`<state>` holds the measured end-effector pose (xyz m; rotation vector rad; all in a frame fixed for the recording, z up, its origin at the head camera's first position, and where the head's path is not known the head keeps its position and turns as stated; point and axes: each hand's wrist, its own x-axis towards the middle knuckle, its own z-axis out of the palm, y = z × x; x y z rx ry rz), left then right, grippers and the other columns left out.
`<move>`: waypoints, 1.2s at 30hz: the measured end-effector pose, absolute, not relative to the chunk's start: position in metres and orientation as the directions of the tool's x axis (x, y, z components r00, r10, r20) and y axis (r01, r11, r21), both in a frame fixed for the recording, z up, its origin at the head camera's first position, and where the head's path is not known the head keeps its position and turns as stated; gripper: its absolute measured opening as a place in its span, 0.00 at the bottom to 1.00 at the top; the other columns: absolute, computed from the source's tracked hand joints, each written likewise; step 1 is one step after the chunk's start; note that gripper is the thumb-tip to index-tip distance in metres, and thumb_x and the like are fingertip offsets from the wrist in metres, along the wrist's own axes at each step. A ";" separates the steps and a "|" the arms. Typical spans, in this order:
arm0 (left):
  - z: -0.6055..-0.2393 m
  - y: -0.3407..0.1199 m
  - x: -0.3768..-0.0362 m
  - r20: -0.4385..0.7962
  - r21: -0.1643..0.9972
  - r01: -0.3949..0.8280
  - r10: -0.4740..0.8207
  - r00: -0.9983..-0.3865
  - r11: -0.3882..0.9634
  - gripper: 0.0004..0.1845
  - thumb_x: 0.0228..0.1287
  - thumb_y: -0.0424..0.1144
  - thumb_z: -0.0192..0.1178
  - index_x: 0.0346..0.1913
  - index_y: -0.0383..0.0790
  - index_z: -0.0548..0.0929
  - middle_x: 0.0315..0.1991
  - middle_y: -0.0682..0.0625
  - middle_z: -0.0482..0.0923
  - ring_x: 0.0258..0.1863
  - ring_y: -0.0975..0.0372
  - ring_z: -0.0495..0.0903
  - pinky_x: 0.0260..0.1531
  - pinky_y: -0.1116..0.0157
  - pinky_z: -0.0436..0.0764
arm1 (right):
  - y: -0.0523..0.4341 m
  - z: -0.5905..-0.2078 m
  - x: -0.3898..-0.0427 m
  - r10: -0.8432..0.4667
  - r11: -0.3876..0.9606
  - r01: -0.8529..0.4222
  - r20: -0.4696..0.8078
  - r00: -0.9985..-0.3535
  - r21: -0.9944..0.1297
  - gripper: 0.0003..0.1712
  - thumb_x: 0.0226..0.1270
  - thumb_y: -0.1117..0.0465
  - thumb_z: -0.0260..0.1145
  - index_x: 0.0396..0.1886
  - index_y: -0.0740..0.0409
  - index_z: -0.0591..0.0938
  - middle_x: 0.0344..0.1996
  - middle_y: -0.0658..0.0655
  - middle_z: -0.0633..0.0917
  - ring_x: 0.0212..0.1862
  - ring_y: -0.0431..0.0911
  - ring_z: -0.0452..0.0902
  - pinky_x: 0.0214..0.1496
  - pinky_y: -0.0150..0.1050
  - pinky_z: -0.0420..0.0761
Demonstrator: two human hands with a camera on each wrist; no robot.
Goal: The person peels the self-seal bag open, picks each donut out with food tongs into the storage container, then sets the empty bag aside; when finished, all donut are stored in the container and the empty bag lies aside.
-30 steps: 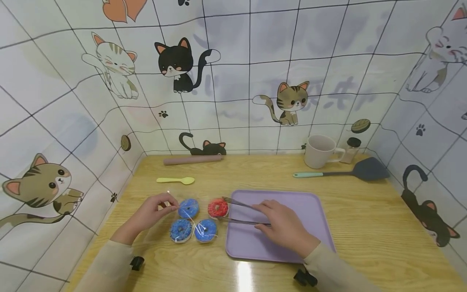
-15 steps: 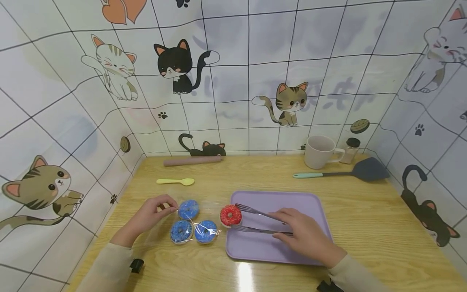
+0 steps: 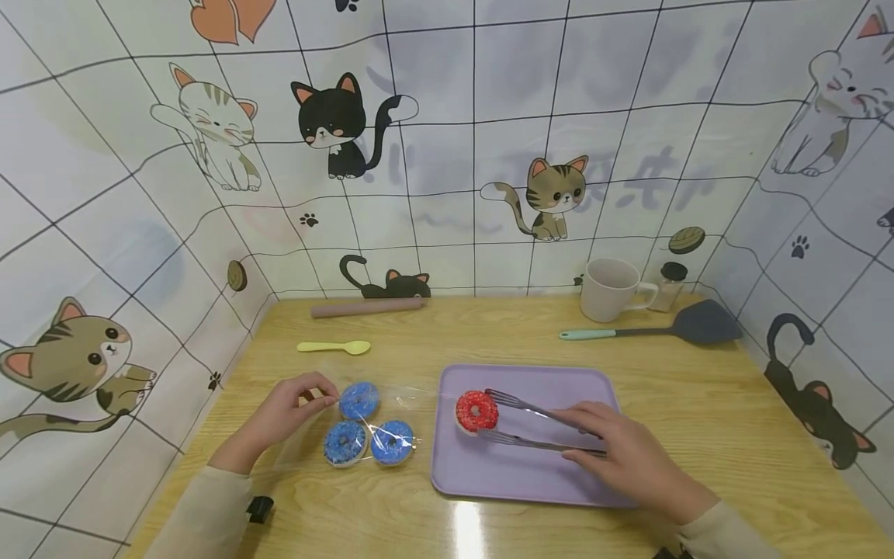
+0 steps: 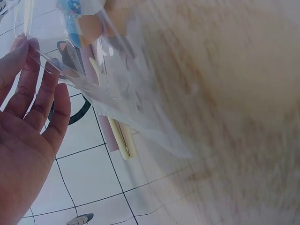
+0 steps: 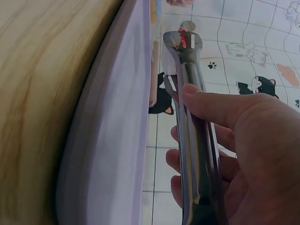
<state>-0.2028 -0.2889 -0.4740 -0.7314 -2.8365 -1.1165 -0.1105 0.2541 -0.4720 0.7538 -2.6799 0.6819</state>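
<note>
Wood table (image 3: 698, 435): your right hand (image 3: 632, 454), gripping tongs (image 5: 199, 154), had brought red donut (image 3: 478, 421) over tray (image 3: 517, 481) at ten o'clock, separating it; left hand (image 3: 293, 410) pinched plastic (image 4: 136, 122).

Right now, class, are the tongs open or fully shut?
Open: the head view shows the two arms of the tongs spread apart, with their tips at the red doughnut.

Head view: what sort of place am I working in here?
Probably a small kitchen-style work corner, perhaps a staged one. A dark-bladed spatula and a purple tray lie on the surface, and the walls carry cartoon cats over a tile-like grid whose lines look wavy.
</note>
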 end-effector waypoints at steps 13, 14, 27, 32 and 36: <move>-0.476 -0.290 -0.204 0.184 0.641 0.435 0.424 -0.887 0.632 0.03 0.73 0.38 0.64 0.42 0.46 0.87 0.41 0.59 0.86 0.41 0.62 0.83 0.41 0.66 0.81 | 0.301 -0.465 -0.111 -0.368 0.814 -0.492 0.382 -0.848 -0.308 0.34 0.54 0.55 0.84 0.62 0.41 0.84 0.51 0.44 0.85 0.47 0.41 0.84 0.44 0.44 0.85; -0.475 -0.290 -0.205 0.185 0.639 0.436 0.424 -0.886 0.633 0.03 0.73 0.38 0.64 0.43 0.45 0.87 0.41 0.59 0.86 0.41 0.62 0.83 0.41 0.66 0.81 | 0.304 -0.465 -0.112 -0.371 0.817 -0.494 0.385 -0.845 -0.297 0.34 0.53 0.55 0.84 0.62 0.42 0.84 0.51 0.45 0.86 0.47 0.42 0.84 0.44 0.45 0.86; -0.472 -0.289 -0.206 0.178 0.636 0.432 0.423 -0.889 0.639 0.03 0.73 0.38 0.65 0.43 0.44 0.88 0.41 0.58 0.87 0.42 0.62 0.83 0.43 0.64 0.82 | 0.342 -0.464 -0.114 -0.356 0.856 -0.444 0.323 -0.877 -0.262 0.31 0.56 0.53 0.83 0.61 0.46 0.85 0.53 0.51 0.87 0.53 0.52 0.85 0.49 0.56 0.84; -0.471 -0.289 -0.206 0.176 0.633 0.431 0.423 -0.889 0.643 0.03 0.73 0.37 0.65 0.43 0.44 0.88 0.42 0.57 0.87 0.42 0.61 0.83 0.43 0.65 0.82 | 0.358 -0.457 -0.114 -0.330 0.870 -0.408 0.286 -0.900 -0.279 0.30 0.58 0.54 0.81 0.61 0.49 0.84 0.53 0.56 0.87 0.51 0.57 0.85 0.48 0.60 0.83; -0.472 -0.288 -0.204 0.170 0.634 0.424 0.419 -0.892 0.647 0.03 0.73 0.38 0.65 0.43 0.46 0.88 0.42 0.59 0.86 0.42 0.60 0.83 0.43 0.65 0.82 | 0.369 -0.456 -0.114 -0.317 0.874 -0.387 0.259 -0.912 -0.293 0.30 0.58 0.54 0.81 0.61 0.52 0.84 0.52 0.59 0.87 0.51 0.61 0.85 0.48 0.63 0.82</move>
